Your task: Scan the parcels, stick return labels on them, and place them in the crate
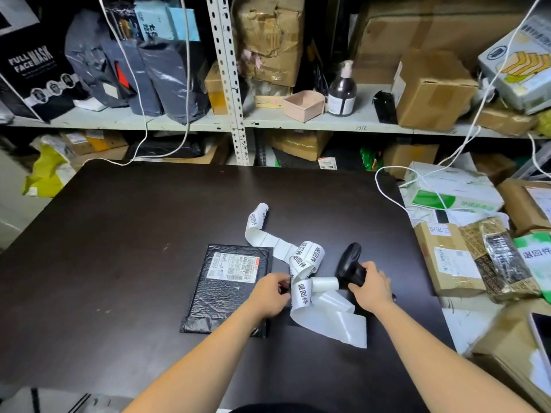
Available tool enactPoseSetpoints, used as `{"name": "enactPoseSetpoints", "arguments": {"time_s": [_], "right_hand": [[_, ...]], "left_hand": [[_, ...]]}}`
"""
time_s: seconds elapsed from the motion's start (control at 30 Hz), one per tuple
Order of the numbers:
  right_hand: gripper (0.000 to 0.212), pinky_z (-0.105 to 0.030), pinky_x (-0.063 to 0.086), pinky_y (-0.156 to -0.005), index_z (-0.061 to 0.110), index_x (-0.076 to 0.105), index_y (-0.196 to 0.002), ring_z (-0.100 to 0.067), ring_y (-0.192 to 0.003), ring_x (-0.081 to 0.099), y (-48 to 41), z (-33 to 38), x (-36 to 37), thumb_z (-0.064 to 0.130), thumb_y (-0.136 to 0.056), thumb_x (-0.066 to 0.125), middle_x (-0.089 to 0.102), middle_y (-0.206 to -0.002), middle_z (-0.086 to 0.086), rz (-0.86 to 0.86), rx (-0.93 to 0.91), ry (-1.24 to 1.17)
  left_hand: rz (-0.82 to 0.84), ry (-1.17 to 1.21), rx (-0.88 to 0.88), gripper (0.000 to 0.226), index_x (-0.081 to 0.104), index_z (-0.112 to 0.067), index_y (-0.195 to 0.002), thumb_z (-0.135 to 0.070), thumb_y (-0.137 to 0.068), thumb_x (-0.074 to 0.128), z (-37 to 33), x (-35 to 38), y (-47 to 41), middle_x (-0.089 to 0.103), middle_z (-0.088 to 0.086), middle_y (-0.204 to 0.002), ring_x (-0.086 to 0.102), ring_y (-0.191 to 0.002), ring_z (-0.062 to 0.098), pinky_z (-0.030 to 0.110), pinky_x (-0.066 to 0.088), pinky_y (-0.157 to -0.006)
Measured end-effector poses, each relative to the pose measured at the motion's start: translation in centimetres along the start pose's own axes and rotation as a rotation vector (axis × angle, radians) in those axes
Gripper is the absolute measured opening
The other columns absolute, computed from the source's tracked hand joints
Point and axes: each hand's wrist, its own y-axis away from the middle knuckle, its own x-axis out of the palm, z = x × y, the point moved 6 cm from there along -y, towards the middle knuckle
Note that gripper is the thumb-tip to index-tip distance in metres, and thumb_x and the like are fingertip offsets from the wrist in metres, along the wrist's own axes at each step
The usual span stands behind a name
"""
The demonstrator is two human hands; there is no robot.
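Scanner point(349, 261) sits clasped in the right grip point(371, 289), while the left grip point(269, 293) pinches the label strip point(301, 295).

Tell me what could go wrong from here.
1. The label strip lies in loose coils where the left hand pinches it; a pull may tangle it or crease a label.
2. The right hand grips the scanner right beside those coils; lifting it could snag them.
3. A return label might cover the barcode on the black parcel.
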Motion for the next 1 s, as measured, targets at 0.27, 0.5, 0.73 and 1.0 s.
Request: {"name": "enactPoseSetpoints", "arguments": {"time_s": [0.27,0.5,0.73,1.0], "right_hand": [[0.06,-0.041,0.043,-0.107,0.02,0.045,-0.145,-0.029,-0.133,0.045,1.5,-0.9,-0.3,0.021,-0.09,0.07,0.05,-0.134,-0.011,0.031,-0.03,-0.142],[0.041,-0.037,0.044,-0.098,0.03,0.057,-0.124,-0.021,-0.123,0.039,3.3,0.4,-1.4,0.025,-0.086,0.072,0.043,-0.123,0.002,-0.211,-0.131,-0.151],[0.031,-0.035,0.045,-0.095,0.031,0.057,-0.108,-0.016,-0.115,0.041,4.0,1.9,-0.3,0.032,-0.083,0.076,0.043,-0.112,0.006,-0.201,-0.206,-0.181],[0.03,-0.032,0.041,-0.096,0.032,0.061,-0.107,-0.013,-0.114,0.04,3.7,1.0,0.0,0.042,-0.084,0.078,0.045,-0.112,0.008,-0.156,-0.156,-0.195]], "left_hand": [[-0.033,0.46,-0.053,0.051,0.053,-0.02,-0.123,0.004,-0.083,0.074,-0.4,2.3,-0.5,0.075,0.001,-0.087,0.059,-0.069,0.006,0.019,0.047,-0.07],[0.116,0.805,-0.147,0.054,0.05,-0.022,-0.129,-0.005,-0.086,0.079,-2.5,4.1,-0.2,0.073,0.013,-0.097,0.066,-0.091,0.019,0.037,0.048,-0.102],[0.202,0.726,-0.036,0.074,0.049,-0.025,-0.137,0.005,-0.078,0.083,-5.5,4.7,1.2,0.065,0.009,-0.123,0.07,-0.084,0.016,0.029,0.06,-0.082],[0.148,0.586,0.024,0.085,0.042,-0.033,-0.144,0.007,-0.079,0.08,-6.5,5.8,2.4,0.062,0.0,-0.119,0.051,-0.062,0.018,0.026,0.05,-0.068]]}}
